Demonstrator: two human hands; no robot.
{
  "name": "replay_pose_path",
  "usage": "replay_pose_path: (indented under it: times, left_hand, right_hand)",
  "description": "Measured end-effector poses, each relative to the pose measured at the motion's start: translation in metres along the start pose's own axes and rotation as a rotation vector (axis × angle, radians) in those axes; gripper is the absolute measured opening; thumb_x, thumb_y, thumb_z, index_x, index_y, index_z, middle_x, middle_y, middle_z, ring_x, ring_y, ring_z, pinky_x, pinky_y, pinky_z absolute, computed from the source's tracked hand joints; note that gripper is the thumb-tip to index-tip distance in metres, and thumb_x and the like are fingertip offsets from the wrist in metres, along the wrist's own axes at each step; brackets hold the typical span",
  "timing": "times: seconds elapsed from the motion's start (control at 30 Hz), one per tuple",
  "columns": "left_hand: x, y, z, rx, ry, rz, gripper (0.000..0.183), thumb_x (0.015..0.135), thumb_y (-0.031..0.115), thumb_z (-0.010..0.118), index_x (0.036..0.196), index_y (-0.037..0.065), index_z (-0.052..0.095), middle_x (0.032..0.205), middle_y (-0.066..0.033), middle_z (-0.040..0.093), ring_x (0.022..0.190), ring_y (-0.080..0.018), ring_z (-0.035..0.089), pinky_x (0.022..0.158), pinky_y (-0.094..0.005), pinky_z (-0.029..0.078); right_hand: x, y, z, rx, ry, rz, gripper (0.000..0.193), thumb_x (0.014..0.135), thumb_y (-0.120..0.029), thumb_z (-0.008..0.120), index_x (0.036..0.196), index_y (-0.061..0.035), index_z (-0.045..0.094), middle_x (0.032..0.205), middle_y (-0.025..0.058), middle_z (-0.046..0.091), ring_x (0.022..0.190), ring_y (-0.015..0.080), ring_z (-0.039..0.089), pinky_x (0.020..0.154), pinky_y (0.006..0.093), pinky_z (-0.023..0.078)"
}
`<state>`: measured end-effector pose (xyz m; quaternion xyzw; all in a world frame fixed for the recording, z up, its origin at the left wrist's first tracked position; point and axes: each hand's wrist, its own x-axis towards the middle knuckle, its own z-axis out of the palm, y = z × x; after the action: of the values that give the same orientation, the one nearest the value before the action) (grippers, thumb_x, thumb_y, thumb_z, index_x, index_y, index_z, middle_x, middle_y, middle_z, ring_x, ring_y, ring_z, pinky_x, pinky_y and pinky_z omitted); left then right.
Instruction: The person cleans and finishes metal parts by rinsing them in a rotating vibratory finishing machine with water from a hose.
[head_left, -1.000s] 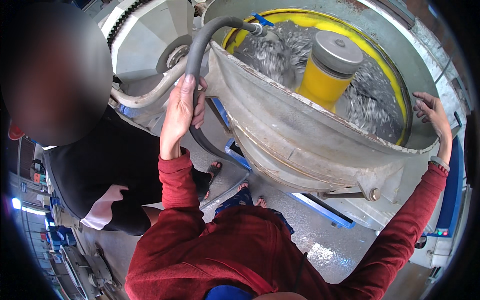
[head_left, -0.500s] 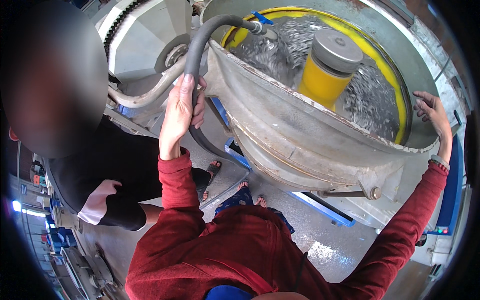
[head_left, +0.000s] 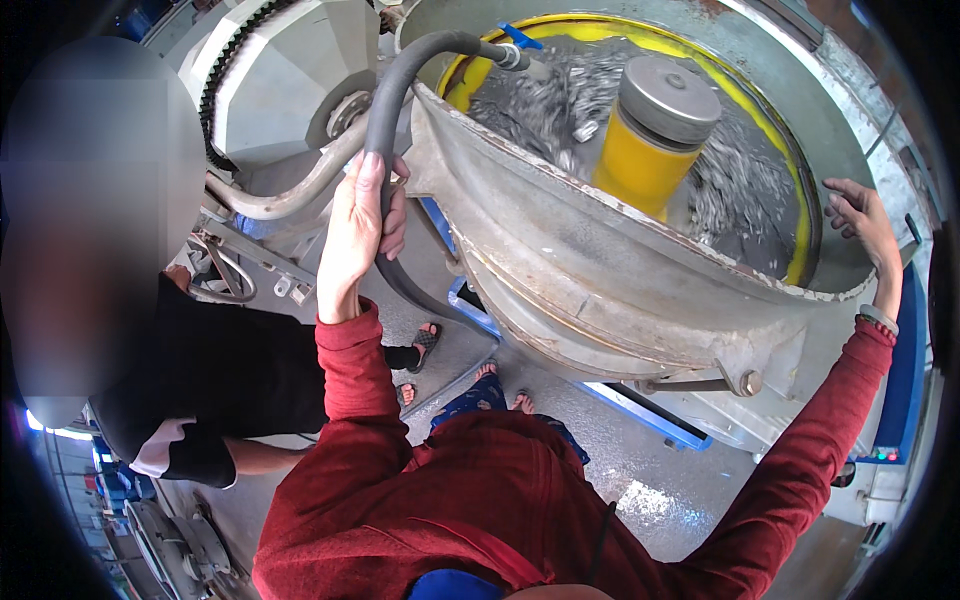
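My left hand (head_left: 368,220) is wrapped round a thick grey hose (head_left: 392,105). The hose arches over the rim of a large round grey tub (head_left: 600,235) and ends in a metal fitting with a blue valve handle (head_left: 520,37). Inside the yellow-lined bowl, many small silvery pieces (head_left: 740,190) are blurred by motion around a yellow centre post (head_left: 645,165) with a metal cap (head_left: 672,95). At the tub's right rim, my right hand (head_left: 862,222) holds nothing, its fingers apart and slightly bent.
Close on my left stands a person in black (head_left: 230,350). Behind is a pale faceted drum (head_left: 290,75) with a toothed ring, beside a curved pipe (head_left: 290,200). A blue frame (head_left: 640,415) runs under the tub. The grey floor (head_left: 640,500) looks wet and shiny.
The person on my left has shifted lower in view, uncovering a round handwheel behind. The silvery pieces have moved in the bowl. Both my hands stay almost in place.
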<state>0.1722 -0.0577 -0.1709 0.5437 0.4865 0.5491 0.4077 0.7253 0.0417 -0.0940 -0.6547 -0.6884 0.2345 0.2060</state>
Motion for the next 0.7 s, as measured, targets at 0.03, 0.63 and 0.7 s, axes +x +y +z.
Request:
replay_pose_path:
  times: [0.03, 0.63, 0.7]
  left_hand:
    - [0.0000, -0.0001, -0.0001, -0.005, 0.002, -0.002, 0.041, 0.098, 0.043, 0.028, 0.095, 0.006, 0.044, 0.046, 0.0014, 0.031, 0.033, -0.0065, 0.027, 0.032, -0.0221, 0.027]
    - [-0.0025, 0.0008, 0.0041, -0.024, 0.030, 0.007, 0.042, 0.098, 0.043, 0.030, 0.095, 0.005, 0.045, 0.046, 0.0020, 0.029, 0.032, -0.0066, 0.026, 0.031, -0.0226, 0.027]
    - [-0.0023, 0.0003, 0.0052, -0.019, 0.039, 0.005, 0.042, 0.098, 0.043, 0.030, 0.095, 0.004, 0.045, 0.046, 0.0020, 0.030, 0.032, -0.0066, 0.026, 0.031, -0.0226, 0.027]
  right_hand:
    - [-0.0002, -0.0009, 0.0004, -0.009, 0.003, -0.004, 0.035, 0.087, -0.022, 0.058, 0.117, -0.0041, 0.057, 0.077, -0.0007, 0.059, 0.063, 0.0059, 0.049, 0.052, 0.0195, 0.038]
    - [-0.0007, -0.0070, 0.0019, -0.025, 0.005, 0.004, 0.035, 0.087, -0.026, 0.058, 0.115, -0.0055, 0.058, 0.078, -0.0013, 0.059, 0.061, 0.0060, 0.049, 0.051, 0.0198, 0.038]
    - [0.0002, -0.0082, 0.0013, -0.039, -0.009, 0.030, 0.034, 0.087, -0.026, 0.058, 0.115, -0.0063, 0.059, 0.079, -0.0013, 0.059, 0.062, 0.0061, 0.050, 0.051, 0.0201, 0.039]
